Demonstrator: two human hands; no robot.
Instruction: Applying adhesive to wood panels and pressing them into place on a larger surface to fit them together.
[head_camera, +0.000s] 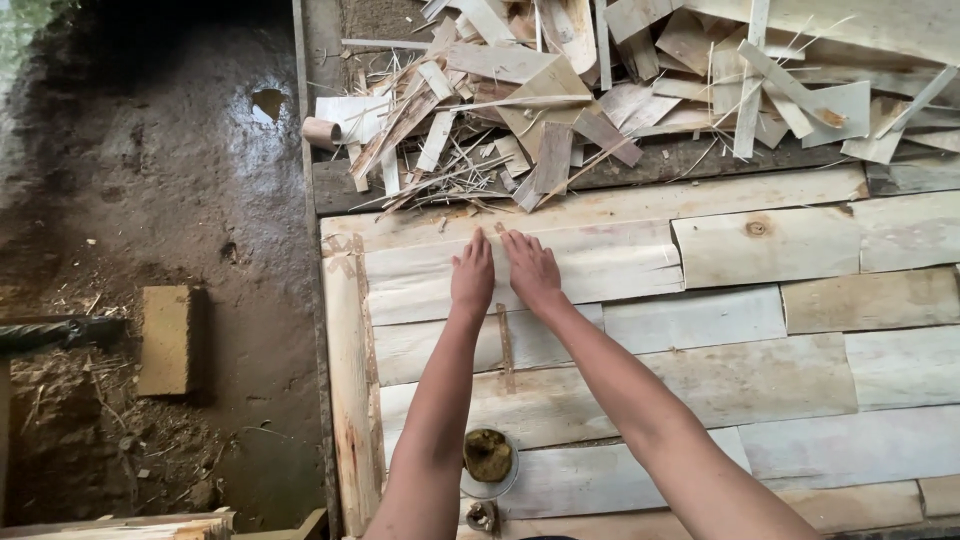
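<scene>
Many pale wood veneer sheets (770, 245) lie edge to edge and overlapping in rows across the tabletop (345, 400), and that patchwork fills most of what I see from the head camera. Beyond its far edge sits a loose heap of veneer scraps (620, 90), splinters and curled offcuts. To the left, off the tabletop, is dark wet ground (170, 170) with a rectangular block (168, 340) lying on it.

Both arms reach forward over the sheets. My left hand (473, 275) and right hand (530, 268) lie flat, palms down, fingers stretched and close together, side by side on one broad veneer sheet (600, 265) in the second row from the far edge. Neither grips anything; both press on the sheet's surface. A narrow wood strip (505, 345) runs lengthwise just below the hands, crossing the seam between two sheets.

I judge the step in hand to be pressing or smoothing this sheet down into place in the layout. The next move, as I read it, calls for even pressure along the sheet so its edges sit flush with the neighbours.

Near my elbows stands a small shallow bowl (488, 462) holding a brownish lump, possibly paste, though I cannot tell for sure
</scene>
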